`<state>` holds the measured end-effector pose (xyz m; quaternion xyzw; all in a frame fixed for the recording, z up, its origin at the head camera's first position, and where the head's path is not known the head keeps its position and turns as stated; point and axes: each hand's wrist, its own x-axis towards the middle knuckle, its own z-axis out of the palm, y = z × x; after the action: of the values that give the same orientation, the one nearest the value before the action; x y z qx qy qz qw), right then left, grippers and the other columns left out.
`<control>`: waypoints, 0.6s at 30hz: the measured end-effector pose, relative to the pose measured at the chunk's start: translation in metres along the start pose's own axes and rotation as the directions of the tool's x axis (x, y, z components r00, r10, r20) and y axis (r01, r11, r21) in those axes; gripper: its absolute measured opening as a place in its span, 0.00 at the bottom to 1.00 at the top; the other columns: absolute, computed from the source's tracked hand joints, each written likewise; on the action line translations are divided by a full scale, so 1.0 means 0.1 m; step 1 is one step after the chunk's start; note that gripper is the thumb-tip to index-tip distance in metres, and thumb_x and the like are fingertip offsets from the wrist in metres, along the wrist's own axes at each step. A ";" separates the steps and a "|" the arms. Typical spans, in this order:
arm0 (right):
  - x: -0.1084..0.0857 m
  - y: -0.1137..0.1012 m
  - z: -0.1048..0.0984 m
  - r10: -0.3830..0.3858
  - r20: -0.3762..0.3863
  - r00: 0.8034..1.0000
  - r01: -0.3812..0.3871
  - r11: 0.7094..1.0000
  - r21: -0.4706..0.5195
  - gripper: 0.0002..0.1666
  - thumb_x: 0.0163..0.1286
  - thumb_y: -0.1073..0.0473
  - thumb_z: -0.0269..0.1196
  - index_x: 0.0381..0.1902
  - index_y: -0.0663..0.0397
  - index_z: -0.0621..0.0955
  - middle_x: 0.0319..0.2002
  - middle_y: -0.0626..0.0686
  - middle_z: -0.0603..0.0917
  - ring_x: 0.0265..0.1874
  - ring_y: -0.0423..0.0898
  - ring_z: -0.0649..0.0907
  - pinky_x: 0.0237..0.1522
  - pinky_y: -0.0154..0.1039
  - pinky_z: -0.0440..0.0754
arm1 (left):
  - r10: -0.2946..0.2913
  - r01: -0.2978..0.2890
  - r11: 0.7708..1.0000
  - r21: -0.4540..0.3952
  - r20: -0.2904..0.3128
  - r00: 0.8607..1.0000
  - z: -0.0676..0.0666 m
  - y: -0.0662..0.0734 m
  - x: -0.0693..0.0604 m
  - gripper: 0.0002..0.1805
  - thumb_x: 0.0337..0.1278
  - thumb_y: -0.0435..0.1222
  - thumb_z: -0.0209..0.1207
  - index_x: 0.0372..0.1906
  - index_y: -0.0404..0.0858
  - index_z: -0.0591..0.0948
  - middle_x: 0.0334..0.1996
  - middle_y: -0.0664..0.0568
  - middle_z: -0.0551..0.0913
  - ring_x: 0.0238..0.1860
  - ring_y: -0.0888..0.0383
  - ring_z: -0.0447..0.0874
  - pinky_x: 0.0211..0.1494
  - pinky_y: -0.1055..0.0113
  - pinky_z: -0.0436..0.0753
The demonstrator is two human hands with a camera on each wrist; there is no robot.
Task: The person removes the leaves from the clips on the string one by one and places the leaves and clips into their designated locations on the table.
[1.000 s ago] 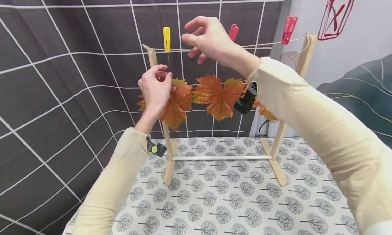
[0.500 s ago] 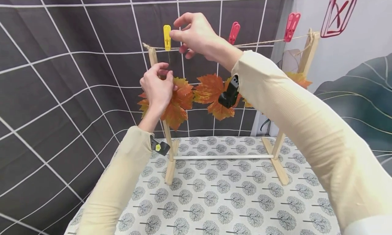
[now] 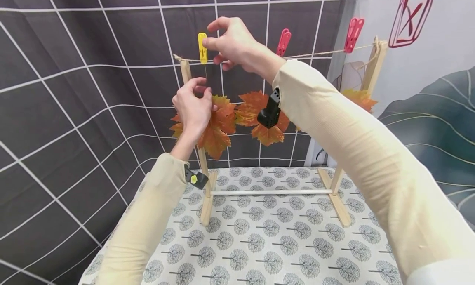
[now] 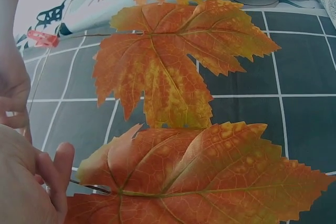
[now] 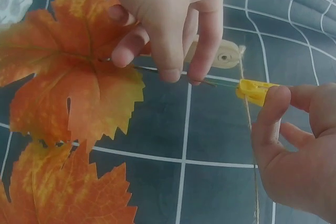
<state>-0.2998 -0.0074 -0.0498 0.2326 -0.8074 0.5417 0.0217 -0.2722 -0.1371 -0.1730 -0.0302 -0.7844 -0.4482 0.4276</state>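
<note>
Yellow clothespin (image 3: 202,50), upright on the twine (image 3: 315,54), is now being pinched by the right hand (image 3: 235,41), lately apart from it, the left hand (image 3: 191,107) pinching the stem (image 4: 89,186) of an orange leaf (image 3: 219,130) below, seemingly bringing both pieces under control.

cream sleeves (image 3: 356,149), black wrist cameras (image 3: 269,115)

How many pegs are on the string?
3: a yellow peg by the right hand; a pink peg halfway along; another pink peg near the right post. Others may be hidden.
</note>
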 end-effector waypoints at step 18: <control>0.08 -0.03 0.05 0.012 -0.035 0.999 -0.012 1.000 0.009 0.21 0.71 0.56 0.65 0.59 0.55 0.79 0.42 0.51 0.79 0.20 0.43 0.77 0.17 0.30 0.72 | -0.011 0.010 1.000 -0.019 -0.026 1.000 0.03 0.02 -0.01 0.11 0.64 0.33 0.61 0.48 0.38 0.87 0.35 0.49 0.88 0.18 0.58 0.85 0.40 0.73 0.79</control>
<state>-0.3042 -0.0156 -0.0469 0.2183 -0.8059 0.5494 0.0314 -0.2728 -0.1336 -0.1730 -0.0243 -0.7748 -0.4582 0.4350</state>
